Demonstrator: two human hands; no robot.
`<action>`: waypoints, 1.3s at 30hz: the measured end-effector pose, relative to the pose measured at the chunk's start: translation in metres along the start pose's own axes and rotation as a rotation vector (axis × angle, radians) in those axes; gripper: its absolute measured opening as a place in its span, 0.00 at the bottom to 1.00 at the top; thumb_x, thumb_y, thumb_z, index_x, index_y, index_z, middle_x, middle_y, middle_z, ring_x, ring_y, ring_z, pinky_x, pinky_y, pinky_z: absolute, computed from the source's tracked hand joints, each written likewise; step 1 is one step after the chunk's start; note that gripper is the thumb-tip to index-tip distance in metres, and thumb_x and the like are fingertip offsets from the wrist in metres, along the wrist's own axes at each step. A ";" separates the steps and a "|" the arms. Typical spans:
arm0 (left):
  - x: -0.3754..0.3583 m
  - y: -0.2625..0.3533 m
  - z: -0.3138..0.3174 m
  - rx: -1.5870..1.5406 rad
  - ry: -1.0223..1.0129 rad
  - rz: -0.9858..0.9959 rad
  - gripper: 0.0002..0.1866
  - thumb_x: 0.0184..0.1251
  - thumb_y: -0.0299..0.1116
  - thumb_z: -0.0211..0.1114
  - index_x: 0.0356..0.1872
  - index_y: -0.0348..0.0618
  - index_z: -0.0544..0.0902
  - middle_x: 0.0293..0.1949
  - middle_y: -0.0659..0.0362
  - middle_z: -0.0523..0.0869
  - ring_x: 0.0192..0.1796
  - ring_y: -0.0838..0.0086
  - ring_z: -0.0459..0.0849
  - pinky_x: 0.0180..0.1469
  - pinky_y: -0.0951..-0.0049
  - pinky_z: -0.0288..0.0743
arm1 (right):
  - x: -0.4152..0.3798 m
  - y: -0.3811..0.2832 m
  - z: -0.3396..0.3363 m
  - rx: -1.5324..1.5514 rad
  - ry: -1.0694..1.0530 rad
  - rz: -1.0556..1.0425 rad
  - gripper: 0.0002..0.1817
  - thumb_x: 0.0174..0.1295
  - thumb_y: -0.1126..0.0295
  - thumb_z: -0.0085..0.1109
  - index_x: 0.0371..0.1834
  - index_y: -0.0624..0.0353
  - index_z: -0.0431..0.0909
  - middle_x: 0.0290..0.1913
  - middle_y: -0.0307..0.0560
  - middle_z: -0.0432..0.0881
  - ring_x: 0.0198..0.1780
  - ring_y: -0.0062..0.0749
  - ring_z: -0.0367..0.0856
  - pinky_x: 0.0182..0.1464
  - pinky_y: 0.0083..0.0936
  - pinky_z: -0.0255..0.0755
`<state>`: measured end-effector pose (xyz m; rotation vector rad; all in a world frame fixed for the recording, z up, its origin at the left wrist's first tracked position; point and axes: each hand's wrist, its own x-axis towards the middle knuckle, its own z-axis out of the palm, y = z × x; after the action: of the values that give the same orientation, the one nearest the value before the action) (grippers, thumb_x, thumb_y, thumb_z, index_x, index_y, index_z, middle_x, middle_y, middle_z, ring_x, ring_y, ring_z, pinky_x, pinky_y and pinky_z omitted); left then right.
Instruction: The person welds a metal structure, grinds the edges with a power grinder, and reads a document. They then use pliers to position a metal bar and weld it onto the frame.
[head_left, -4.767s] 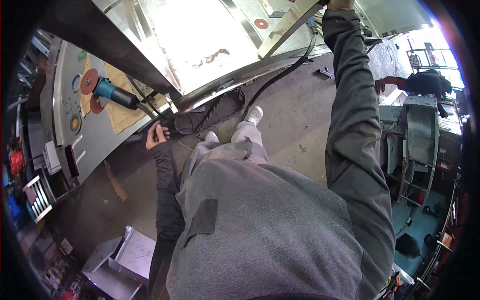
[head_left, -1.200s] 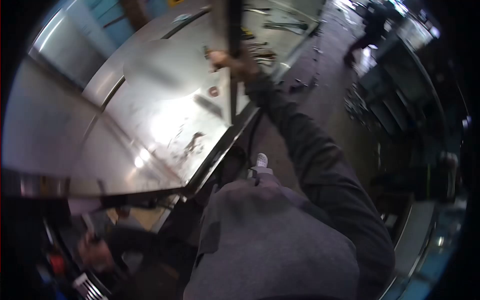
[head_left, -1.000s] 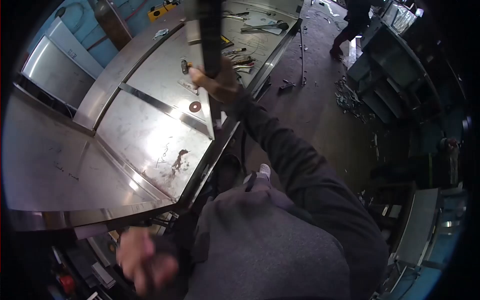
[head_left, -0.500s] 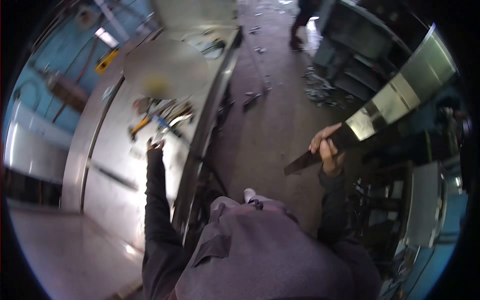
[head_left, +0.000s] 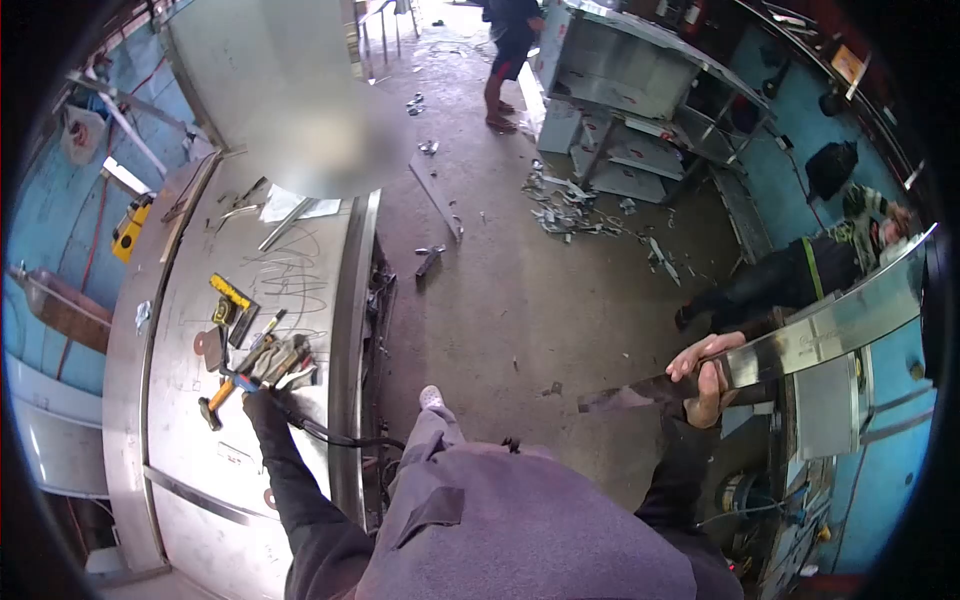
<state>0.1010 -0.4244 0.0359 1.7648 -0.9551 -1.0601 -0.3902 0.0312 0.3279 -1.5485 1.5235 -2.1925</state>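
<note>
My right hand is closed around a long, shiny sheet metal strip, held out over the floor on the right. The strip slants up to the right and curves at its far end. On the left, my dark sleeve reaches over the metal-topped workbench to a pile of tools. My left hand is barely visible there, and its grip is hidden. Beside it lie a hammer, a blue-coloured tool, work gloves, a yellow-handled square and a tape measure.
Metal scraps litter the floor ahead. A metal cabinet frame stands at the back right. One person stands beyond it; another person is low at the right, behind the strip. A dark cable crosses the bench edge.
My view has turned and shows more of the floor ahead. The strip in my right hand is now lower and more level. My left hand has come up against the tool pile.
</note>
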 end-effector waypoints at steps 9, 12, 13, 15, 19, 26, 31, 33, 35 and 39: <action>-0.071 0.005 -0.011 -0.351 0.289 0.119 0.36 0.66 0.41 0.59 0.70 0.55 0.50 0.27 0.60 0.79 0.21 0.79 0.73 0.20 0.77 0.69 | 0.119 0.072 0.102 0.226 -0.124 -0.001 0.11 0.59 0.73 0.47 0.43 0.63 0.61 0.26 0.48 0.70 0.24 0.29 0.72 0.31 0.29 0.76; -0.105 -0.033 -0.029 -0.251 0.418 0.179 0.23 0.61 0.40 0.65 0.53 0.38 0.73 0.21 0.59 0.78 0.18 0.79 0.72 0.20 0.79 0.67 | 0.144 0.077 0.132 0.353 -0.264 -0.039 0.14 0.59 0.68 0.49 0.46 0.62 0.63 0.26 0.47 0.70 0.23 0.29 0.71 0.30 0.30 0.74; -0.132 -0.037 -0.030 -0.269 0.481 0.299 0.21 0.62 0.38 0.64 0.51 0.35 0.73 0.19 0.60 0.77 0.19 0.79 0.73 0.21 0.79 0.66 | 0.151 0.077 0.142 0.401 -0.322 -0.054 0.15 0.60 0.68 0.49 0.47 0.62 0.63 0.26 0.47 0.69 0.23 0.29 0.71 0.30 0.30 0.74; -0.192 -0.036 -0.040 0.047 0.563 0.355 0.35 0.63 0.34 0.62 0.70 0.46 0.56 0.24 0.57 0.79 0.22 0.75 0.77 0.25 0.75 0.71 | 0.164 0.083 0.155 0.520 -0.475 -0.088 0.17 0.60 0.66 0.48 0.49 0.63 0.63 0.26 0.46 0.69 0.24 0.28 0.70 0.31 0.29 0.73; -0.349 -0.004 -0.046 0.064 0.808 0.388 0.37 0.65 0.33 0.58 0.72 0.49 0.50 0.28 0.50 0.82 0.28 0.64 0.81 0.36 0.70 0.75 | 0.173 0.092 0.179 0.736 -0.740 -0.015 0.18 0.61 0.64 0.46 0.51 0.61 0.65 0.29 0.47 0.68 0.26 0.30 0.70 0.35 0.31 0.73; -0.547 -0.053 -0.095 0.254 1.191 0.266 0.29 0.65 0.32 0.59 0.67 0.47 0.63 0.32 0.53 0.81 0.23 0.76 0.76 0.26 0.78 0.70 | 0.112 0.055 0.255 1.036 -1.016 0.160 0.20 0.62 0.64 0.46 0.54 0.63 0.63 0.32 0.48 0.69 0.30 0.34 0.72 0.40 0.37 0.73; -0.614 -0.044 -0.118 -0.323 1.269 0.158 0.26 0.59 0.30 0.66 0.60 0.43 0.71 0.24 0.58 0.79 0.13 0.78 0.71 0.16 0.76 0.67 | 0.050 -0.017 0.320 1.062 -1.103 0.295 0.18 0.63 0.62 0.47 0.50 0.63 0.65 0.32 0.44 0.67 0.33 0.26 0.68 0.40 0.31 0.70; -0.619 -0.062 -0.141 -0.604 1.019 0.102 0.21 0.57 0.26 0.68 0.52 0.39 0.73 0.17 0.62 0.73 0.11 0.81 0.66 0.13 0.78 0.63 | 0.024 -0.037 0.355 1.106 -1.214 0.228 0.18 0.63 0.60 0.49 0.47 0.64 0.66 0.33 0.43 0.68 0.33 0.26 0.68 0.40 0.28 0.70; -0.608 -0.073 -0.155 -0.717 0.976 0.098 0.15 0.57 0.25 0.68 0.42 0.37 0.73 0.16 0.63 0.73 0.11 0.81 0.67 0.14 0.77 0.64 | 0.005 -0.037 0.404 1.010 -1.286 0.040 0.18 0.60 0.62 0.50 0.48 0.62 0.63 0.32 0.45 0.64 0.32 0.31 0.67 0.41 0.34 0.69; -0.568 -0.104 -0.176 -0.636 0.933 0.007 0.14 0.55 0.21 0.68 0.36 0.43 0.70 0.37 0.53 0.85 0.14 0.81 0.71 0.14 0.76 0.68 | -0.078 -0.072 0.451 1.069 -1.157 0.137 0.14 0.68 0.58 0.47 0.40 0.59 0.71 0.31 0.39 0.71 0.31 0.25 0.72 0.35 0.22 0.71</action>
<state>0.0823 0.1685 0.1459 1.4357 -0.0226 -0.3505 0.0144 -0.1936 0.3309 -1.5984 0.0525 -1.1165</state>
